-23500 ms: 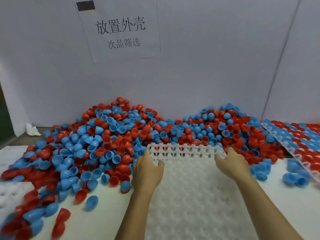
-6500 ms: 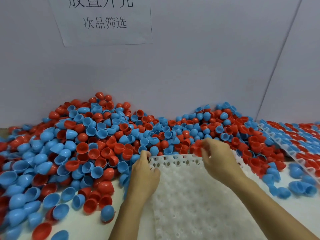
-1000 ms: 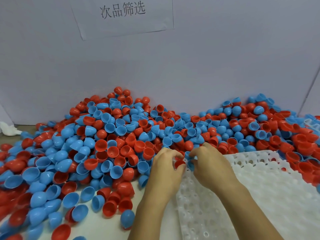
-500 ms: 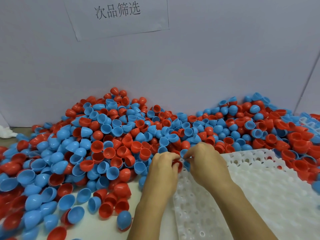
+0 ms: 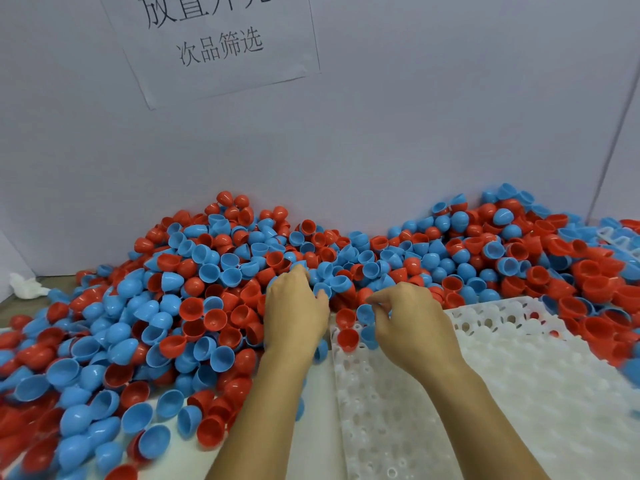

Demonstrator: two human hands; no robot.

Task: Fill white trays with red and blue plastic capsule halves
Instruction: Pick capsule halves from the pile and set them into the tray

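Note:
A big pile of red and blue capsule halves [image 5: 214, 299] lies against the back wall. In front of it sits a white tray [image 5: 519, 375] of round sockets. Its far left corner holds two red halves [image 5: 346, 337] and a blue half [image 5: 369, 337]. My right hand [image 5: 412, 330] hovers over that corner, thumb and fingers curled round another blue capsule half [image 5: 365, 312]. My left hand [image 5: 294, 313] reaches forward over the pile just left of the tray. Its fingertips touch blue halves [image 5: 301, 270], and its palm side is hidden.
A second tray [image 5: 620, 237] with halves on it lies at the far right edge. Loose halves spread over the white table to the left and front. A paper sign [image 5: 214, 46] hangs on the wall. A crumpled tissue [image 5: 24, 287] sits at far left.
My left hand has left the tray corner and gone forward into the pile. My right hand stays at the corner, where more halves now sit in sockets.

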